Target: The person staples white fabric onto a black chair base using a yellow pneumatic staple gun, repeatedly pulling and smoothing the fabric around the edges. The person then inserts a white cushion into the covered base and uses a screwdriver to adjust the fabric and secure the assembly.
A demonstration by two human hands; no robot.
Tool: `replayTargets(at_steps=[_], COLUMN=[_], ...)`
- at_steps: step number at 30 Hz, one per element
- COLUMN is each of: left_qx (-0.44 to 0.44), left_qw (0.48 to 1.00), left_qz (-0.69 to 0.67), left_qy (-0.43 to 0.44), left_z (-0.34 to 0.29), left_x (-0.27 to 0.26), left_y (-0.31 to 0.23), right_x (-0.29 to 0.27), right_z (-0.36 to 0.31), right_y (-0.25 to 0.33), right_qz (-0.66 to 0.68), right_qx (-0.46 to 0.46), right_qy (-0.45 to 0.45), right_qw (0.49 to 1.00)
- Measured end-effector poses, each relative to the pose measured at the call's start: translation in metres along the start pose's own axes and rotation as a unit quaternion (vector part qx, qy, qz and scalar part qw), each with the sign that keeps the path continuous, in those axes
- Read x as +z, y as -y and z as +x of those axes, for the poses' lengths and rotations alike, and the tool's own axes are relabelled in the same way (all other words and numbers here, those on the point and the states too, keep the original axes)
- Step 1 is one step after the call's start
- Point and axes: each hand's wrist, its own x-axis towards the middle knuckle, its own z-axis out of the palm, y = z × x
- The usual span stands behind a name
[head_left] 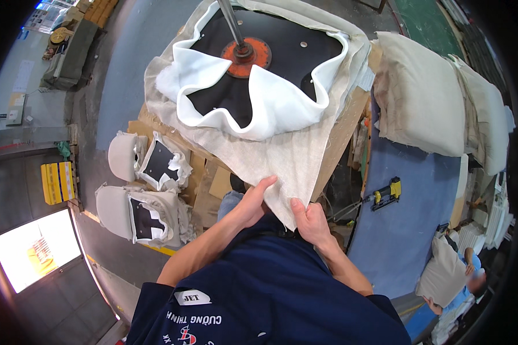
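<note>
Beige fabric point(308, 152) spreads from beneath the white padding point(288, 109) and narrows to a point just in front of your body. Your left hand point(256, 201) pinches one edge; your right hand point(312, 221) grips the other, nearer the tip. Uneven pulling between the two could skew the fabric into creases, and too hard a tug might drag the padding out of place, since its wavy rim stands loose (the orange disc point(262, 57) bears on the black panel point(293, 46) inside).

Beige fabric point(270, 158) on wooden worktop point(340, 138).
</note>
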Motion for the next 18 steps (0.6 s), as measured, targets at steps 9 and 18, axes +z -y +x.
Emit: replayTargets(at_steps=[9, 18], left_qx=[0.158, 0.184], left_qw=[0.987, 0.978], left_qz=[0.042, 0.097], left_qy=[-0.007, -0.016], left_z=[0.055, 0.037], left_x=[0.003, -0.007], left_y=[0.032, 0.033], right_x=[0.004, 0.013], right_z=[0.003, -0.010], right_y=[0.010, 0.027], right_qz=[-0.116, 0.084], right_qx=[-0.072, 0.050], right_qy=[-0.028, -0.010], right_qw=[0.990, 0.995])
